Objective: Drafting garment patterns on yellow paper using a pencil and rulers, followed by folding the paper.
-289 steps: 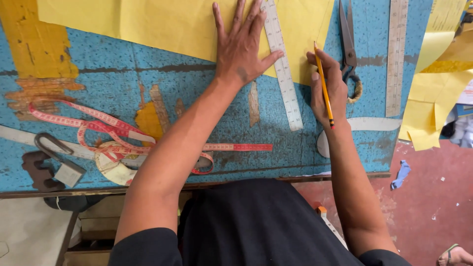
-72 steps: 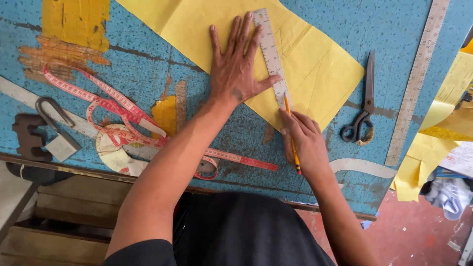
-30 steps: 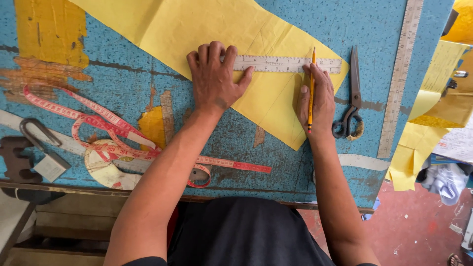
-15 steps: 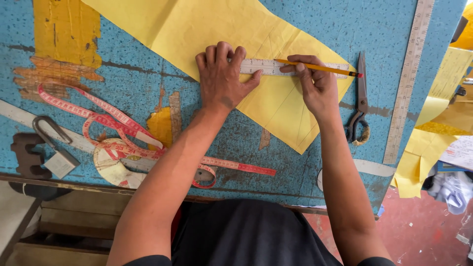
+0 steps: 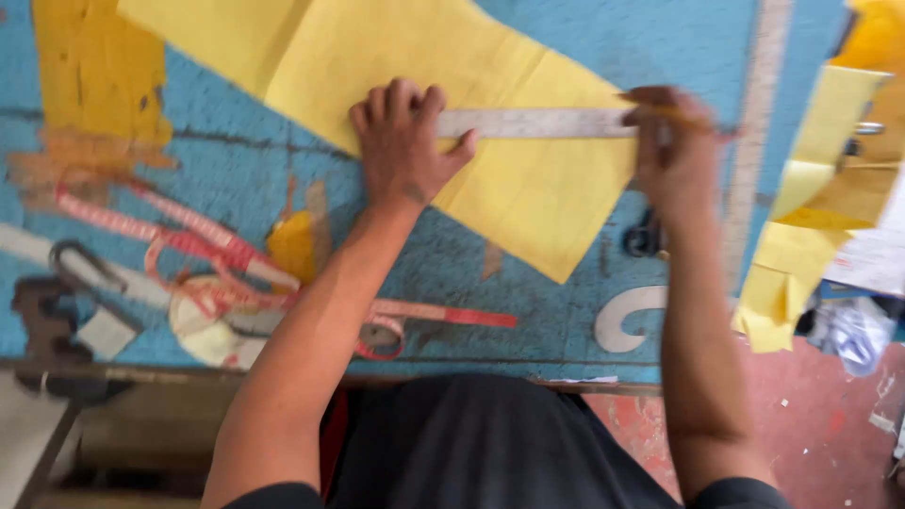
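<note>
This looks like a tailoring or pattern-cutting workshop. The landmark is a worn counter with a scuffed blue top patched in yellow. On it lies a large sheet of yellow pattern paper with a metal ruler laid across it. Left of the sheet, a red measuring tape is tangled beside a roll of tape. Right of the sheet are scissors, a long steel rule and more yellow offcuts. Below the counter's edge shows a rough red floor.
</note>
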